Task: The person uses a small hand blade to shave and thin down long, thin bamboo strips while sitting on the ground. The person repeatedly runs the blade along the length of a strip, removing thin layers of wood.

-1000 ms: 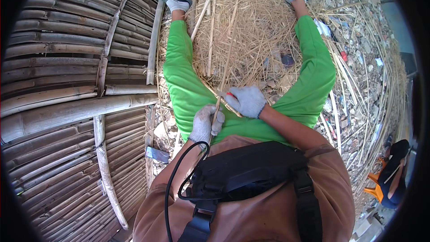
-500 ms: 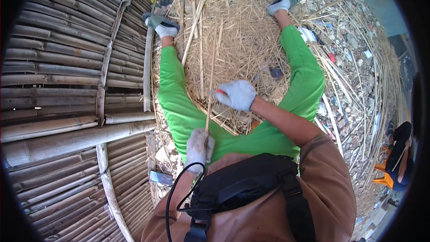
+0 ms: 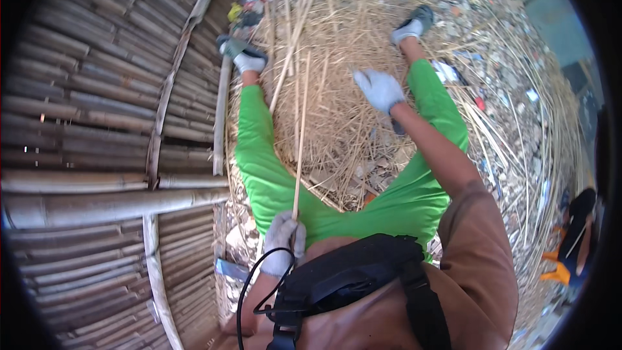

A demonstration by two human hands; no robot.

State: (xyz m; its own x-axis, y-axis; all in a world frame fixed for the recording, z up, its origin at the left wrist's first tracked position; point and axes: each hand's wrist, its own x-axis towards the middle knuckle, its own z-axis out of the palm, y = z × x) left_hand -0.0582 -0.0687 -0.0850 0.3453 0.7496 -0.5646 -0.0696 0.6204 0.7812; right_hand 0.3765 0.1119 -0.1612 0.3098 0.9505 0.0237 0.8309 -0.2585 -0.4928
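While the left hand (image 3: 283,244) is closed round the near end of one bamboo strip (image 3: 300,149), the right hand (image 3: 379,91) is off to the strip's right, empty or not: can't tell, blurred. Both gloved. Strip points away over straw (image 3: 340,100). Two green trouser legs (image 3: 437,116), one each side of it. One black pouch (image 3: 356,275) nearer the body, right of strip.
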